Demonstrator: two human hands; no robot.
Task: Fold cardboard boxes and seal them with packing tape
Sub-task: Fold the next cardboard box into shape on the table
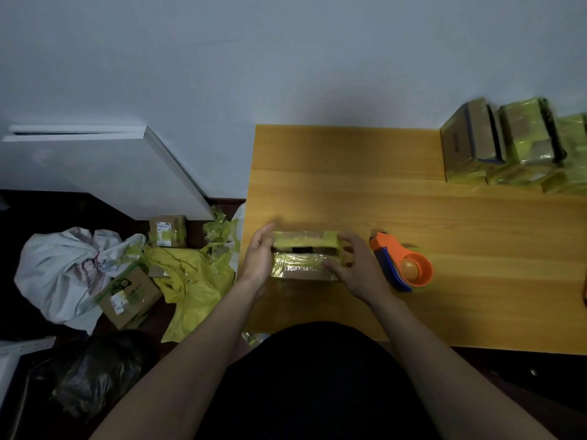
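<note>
A small cardboard box (303, 260) wrapped in yellow tape sits on the wooden table (381, 192) near its front left part. Its top flaps are nearly closed, with a dark gap between them. My left hand (259, 260) presses flat against the box's left end. My right hand (357, 268) grips the right end, fingers over the near flap. An orange and blue tape dispenser (403, 265) lies on the table just right of my right hand, untouched.
Several taped boxes (514, 147) are stacked at the table's back right corner. On the floor left of the table lie loose yellow tape scraps (193, 274), two small cardboard boxes (130, 295), a white bag (63, 271) and a dark bag (92, 376).
</note>
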